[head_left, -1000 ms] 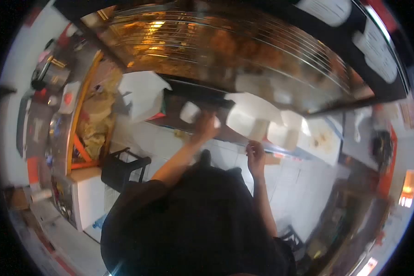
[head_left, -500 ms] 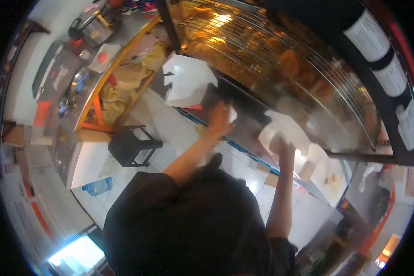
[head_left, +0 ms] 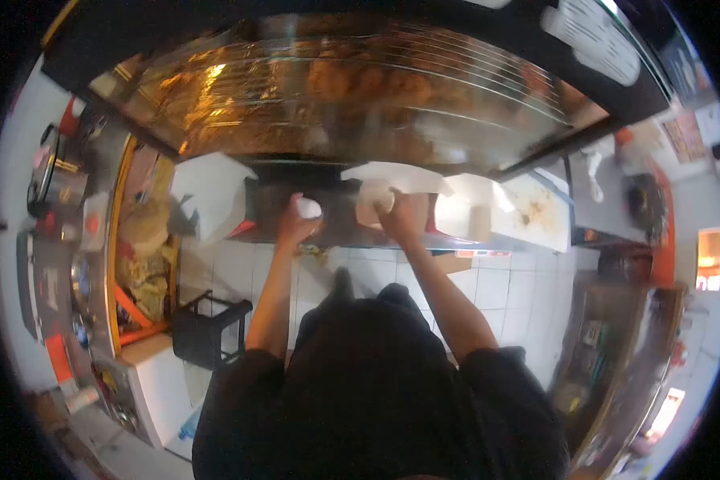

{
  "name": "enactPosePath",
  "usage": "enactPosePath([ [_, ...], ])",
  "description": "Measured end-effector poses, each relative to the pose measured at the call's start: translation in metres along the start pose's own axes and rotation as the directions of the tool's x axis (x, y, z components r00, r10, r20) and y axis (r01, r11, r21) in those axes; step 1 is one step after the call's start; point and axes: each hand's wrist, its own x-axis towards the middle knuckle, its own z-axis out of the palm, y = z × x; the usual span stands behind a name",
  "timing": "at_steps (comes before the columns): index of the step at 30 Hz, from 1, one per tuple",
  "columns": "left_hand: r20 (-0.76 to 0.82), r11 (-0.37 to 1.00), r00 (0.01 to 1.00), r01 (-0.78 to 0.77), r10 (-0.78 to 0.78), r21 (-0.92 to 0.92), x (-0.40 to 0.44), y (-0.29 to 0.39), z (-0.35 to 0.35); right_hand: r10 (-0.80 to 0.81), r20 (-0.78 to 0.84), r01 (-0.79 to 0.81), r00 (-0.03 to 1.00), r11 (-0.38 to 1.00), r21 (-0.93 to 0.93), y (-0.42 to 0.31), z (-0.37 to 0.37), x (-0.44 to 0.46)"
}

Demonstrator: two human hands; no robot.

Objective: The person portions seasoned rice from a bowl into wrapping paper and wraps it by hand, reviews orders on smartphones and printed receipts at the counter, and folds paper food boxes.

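My left hand (head_left: 297,226) is closed around a small white round tub (head_left: 309,209) above the dark counter. My right hand (head_left: 402,218) reaches into the middle open white carton (head_left: 392,173), its fingers closed on a small pale round tub (head_left: 382,200), whose outline is blurred. Left of my left hand stands another open white carton (head_left: 210,192) with a red outer side. A third open carton (head_left: 458,210) sits just right of my right hand, touching or overlapping the middle one.
Behind the counter (head_left: 266,214) rises a glass cabinet (head_left: 360,88) with wire racks and browned food. A stained white board (head_left: 534,210) lies at the right end. Below left stand a black stool (head_left: 208,330) and a shelf of yellowish bags (head_left: 142,264). White tiles (head_left: 504,300) cover the floor.
The view has turned, so the counter now runs level across it. My right hand has moved toward my left within the cartons, and the white tub in my left hand shows more plainly.
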Motion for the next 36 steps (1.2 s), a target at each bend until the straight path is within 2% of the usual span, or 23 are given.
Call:
enactPosePath([
  [1, 0.025, 1.000, 0.999, -0.026, 0.026, 0.005, -0.010, 0.018, 0.005, 0.171, 0.286, -0.245, 0.943, 0.938, 0.245, -0.019, -0.037, -0.002],
  [2, 0.056, 0.996, 0.997, -0.056, 0.060, -0.072, -0.018, 0.033, 0.014, 0.152, 0.335, -0.302, 0.930, 0.836, 0.458, -0.018, -0.044, -0.014],
  [3, 0.083, 0.986, 0.993, -0.077, 0.090, -0.148, -0.029, 0.048, 0.022, 0.123, 0.415, -0.343, 0.902, 0.788, 0.511, -0.017, -0.055, -0.025],
  [4, 0.112, 0.986, 0.984, -0.130, 0.141, -0.102, -0.046, 0.078, 0.030, 0.168, 0.460, -0.446, 0.872, 0.661, 0.604, -0.022, -0.075, -0.036],
  [5, 0.139, 0.982, 0.972, -0.182, 0.188, -0.057, -0.062, 0.105, 0.045, 0.195, 0.510, -0.531, 0.838, 0.509, 0.677, -0.030, -0.095, -0.045],
  [7, 0.295, 0.922, 0.875, -0.342, 0.383, -0.181, -0.077, 0.126, 0.080, 0.189, 0.579, -0.604, 0.793, 0.119, 0.788, -0.024, -0.120, -0.055],
  [9, 0.486, 0.895, 0.754, -0.331, 0.442, -0.300, -0.099, 0.172, 0.084, 0.282, 0.474, -0.544, 0.834, 0.285, 0.789, 0.019, -0.134, -0.054],
  [11, 0.457, 0.878, 0.750, -0.419, 0.478, -0.231, -0.102, 0.195, 0.077, 0.379, 0.364, -0.454, 0.851, 0.182, 0.872, 0.077, -0.131, -0.054],
  [13, 0.338, 0.883, 0.820, -0.461, 0.462, -0.086, -0.099, 0.202, 0.060, 0.439, 0.356, -0.539, 0.825, 0.423, 0.729, 0.139, -0.138, -0.039],
  [15, 0.201, 0.864, 0.841, -0.498, 0.502, -0.072, -0.088, 0.190, 0.048, 0.514, 0.218, -0.536, 0.830, 0.623, 0.570, 0.139, -0.173, -0.021],
  [17, 0.178, 0.930, 0.918, -0.327, 0.355, -0.170, -0.091, 0.182, 0.026, 0.374, 0.247, -0.447, 0.894, 0.783, 0.433, 0.183, -0.157, -0.010],
  [19, -0.045, 0.932, 0.946, -0.324, 0.321, -0.163, -0.089, 0.168, 0.010, 0.340, 0.344, -0.454, 0.875, 0.821, 0.346, 0.212, -0.139, 0.010],
  [21, -0.332, 0.961, 0.909, -0.277, 0.252, -0.029, -0.076, 0.128, -0.014, 0.229, 0.310, -0.303, 0.923, 0.929, 0.215, 0.210, -0.133, 0.019],
  [22, -0.477, 0.965, 0.846, -0.260, 0.238, 0.020, -0.069, 0.106, -0.026, 0.157, 0.269, -0.207, 0.950, 0.963, 0.172, 0.229, -0.122, 0.019],
  [24, -0.667, 0.981, 0.728, -0.191, 0.157, 0.023, -0.058, 0.047, -0.063, 0.064, 0.255, -0.103, 0.965, 0.985, 0.142, 0.228, -0.106, 0.014],
  [26, -0.737, 0.989, 0.672, -0.145, 0.073, -0.034, -0.061, -0.006, -0.101, 0.266, 0.297, -0.325, 0.917, 0.930, 0.170, 0.207, -0.123, 0.013],
  [28, -0.813, 0.994, 0.572, -0.060, 0.108, 0.091, -0.070, -0.048, -0.134, 0.265, 0.232, -0.310, 0.936, 0.931, 0.191, 0.213, -0.107, 0.002],
  [29, -0.818, 0.995, 0.566, -0.056, 0.102, 0.086, -0.072, -0.063, -0.149, 0.275, 0.156, -0.304, 0.949, 0.928, 0.215, 0.221, -0.099, -0.004],
  [30, -0.815, 0.995, 0.576, 0.033, 0.057, 0.093, -0.074, -0.080, -0.162, 0.183, 0.101, -0.201, 0.978, 0.955, 0.217, 0.222, -0.097, -0.010],
  [31, -0.811, 0.988, 0.584, 0.120, 0.011, 0.101, -0.073, -0.094, -0.173, 0.179, 0.105, -0.198, 0.978, 0.957, 0.212, 0.216, -0.097, -0.014],
  [33, -0.791, 0.971, 0.610, 0.165, 0.037, 0.173, -0.065, -0.117, -0.188, 0.028, -0.191, -0.055, 0.981, 0.989, -0.139, 0.198, -0.109, -0.021],
  [35, -0.771, 0.892, 0.634, 0.319, 0.050, 0.320, -0.043, -0.131, -0.197, 0.091, -0.306, -0.132, 0.948, 0.984, -0.119, 0.152, -0.121, -0.015],
  [36, -0.766, 0.892, 0.641, 0.320, 0.044, 0.319, -0.034, -0.138, -0.199, -0.011, -0.377, -0.031, 0.926, 0.994, -0.107, 0.127, -0.121, -0.014],
])
